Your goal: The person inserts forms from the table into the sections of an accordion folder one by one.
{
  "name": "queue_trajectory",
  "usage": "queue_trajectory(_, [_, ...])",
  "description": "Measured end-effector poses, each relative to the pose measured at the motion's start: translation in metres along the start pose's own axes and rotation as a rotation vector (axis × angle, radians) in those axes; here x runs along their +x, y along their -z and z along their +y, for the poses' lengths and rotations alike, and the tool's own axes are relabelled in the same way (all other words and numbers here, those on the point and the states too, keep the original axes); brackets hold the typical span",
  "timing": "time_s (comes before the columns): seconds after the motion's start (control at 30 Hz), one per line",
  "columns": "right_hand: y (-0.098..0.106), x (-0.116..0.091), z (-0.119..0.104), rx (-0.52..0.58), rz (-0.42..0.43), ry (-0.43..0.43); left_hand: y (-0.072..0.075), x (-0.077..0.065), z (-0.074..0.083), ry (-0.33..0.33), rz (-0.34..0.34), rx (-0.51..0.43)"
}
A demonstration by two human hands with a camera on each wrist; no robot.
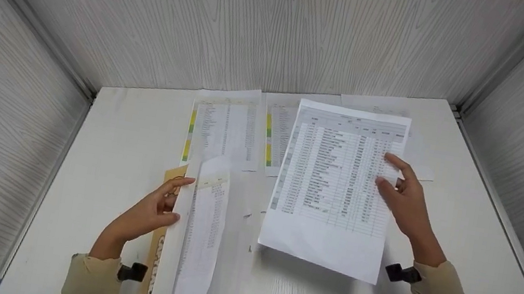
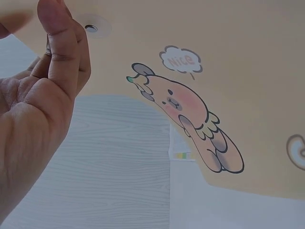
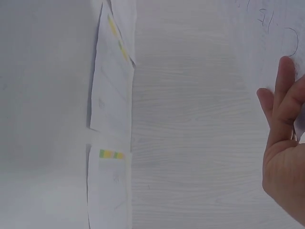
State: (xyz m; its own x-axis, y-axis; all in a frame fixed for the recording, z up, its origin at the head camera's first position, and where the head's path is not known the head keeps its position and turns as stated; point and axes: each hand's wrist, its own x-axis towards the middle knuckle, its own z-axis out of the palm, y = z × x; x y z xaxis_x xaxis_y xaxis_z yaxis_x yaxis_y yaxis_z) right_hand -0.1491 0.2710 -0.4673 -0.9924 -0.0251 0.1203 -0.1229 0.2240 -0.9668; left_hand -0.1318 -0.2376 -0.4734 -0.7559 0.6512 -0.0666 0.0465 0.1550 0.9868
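Observation:
My left hand (image 1: 144,212) grips the left edge of a tan folder (image 1: 153,256), thumb on the inner side. In the left wrist view, the folder's cover (image 2: 257,90) shows a cartoon animal and the word "Nice". Inside the folder stands a narrow-looking, partly turned printed sheet (image 1: 200,242). My right hand (image 1: 406,201) pinches the right edge of a printed table sheet (image 1: 320,243), thumb in front, raised over the white table. Handwritten marks show on the sheet's back (image 3: 267,33) in the right wrist view.
Along the back of the table (image 1: 140,117) lie a printed sheet with yellow-green edge marks (image 1: 225,128), a similar sheet (image 1: 276,128) partly covered by the raised one, and another paper (image 1: 421,156) at the right. Wood-grain panels (image 1: 280,29) enclose the back and both sides.

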Motion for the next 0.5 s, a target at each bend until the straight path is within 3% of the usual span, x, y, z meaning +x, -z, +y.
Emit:
queue_trajectory(0.3, [-0.040,0.004,0.009,0.019,-0.096,-0.084,-0.002,0.001,0.002,0.007,0.012,0.012])
queue_trajectory(0.5, [-0.056,0.007,0.012,0.019,-0.102,-0.117,-0.002,0.003,0.002,-0.013,0.005,0.023])
